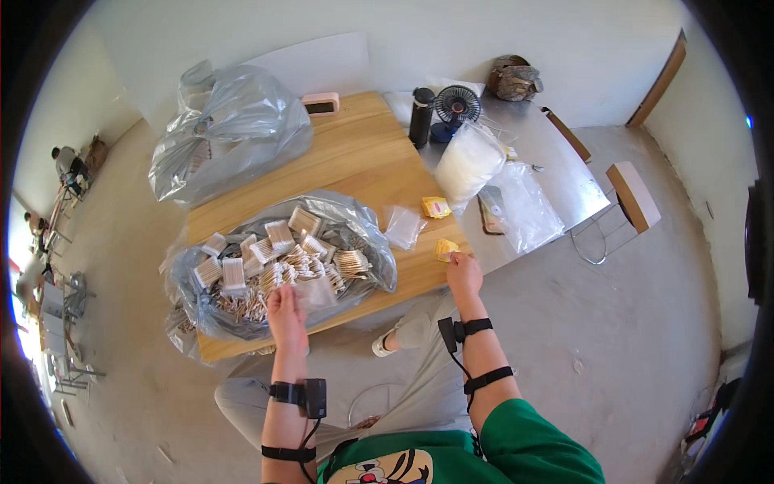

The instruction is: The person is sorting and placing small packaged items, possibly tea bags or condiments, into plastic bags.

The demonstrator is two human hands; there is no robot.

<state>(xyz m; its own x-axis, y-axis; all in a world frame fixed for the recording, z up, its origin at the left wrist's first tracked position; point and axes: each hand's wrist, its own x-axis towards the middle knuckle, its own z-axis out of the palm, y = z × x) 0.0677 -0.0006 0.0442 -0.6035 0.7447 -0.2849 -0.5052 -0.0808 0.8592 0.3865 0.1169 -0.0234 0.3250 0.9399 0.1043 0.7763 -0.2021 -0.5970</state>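
My left hand [286, 316] is closed in a pinch on a small clear plastic bag [317, 294], at the near edge of a heap of cotton swabs [300, 266]. The swabs lie in an opened grey plastic sack, some loose and some in bundles, such as one swab bundle [280, 235]. At the table's right edge, the fingertips of my right hand [464, 276] are pressed together at a small pile of yellow cards [445, 248]. A second stack of yellow cards [436, 207] sits just beyond. Several flat clear bags [404, 227] lie between the sack and the cards.
A tied grey sack [234, 129] stands at the wooden table's [363, 137] far left, beside a pink-framed device [321, 103]. On the metal table [556, 153] are a black flask [421, 117], a fan [457, 106], a white-filled bag [470, 164] and clear plastic [528, 206]. A stool [633, 196] stands right.
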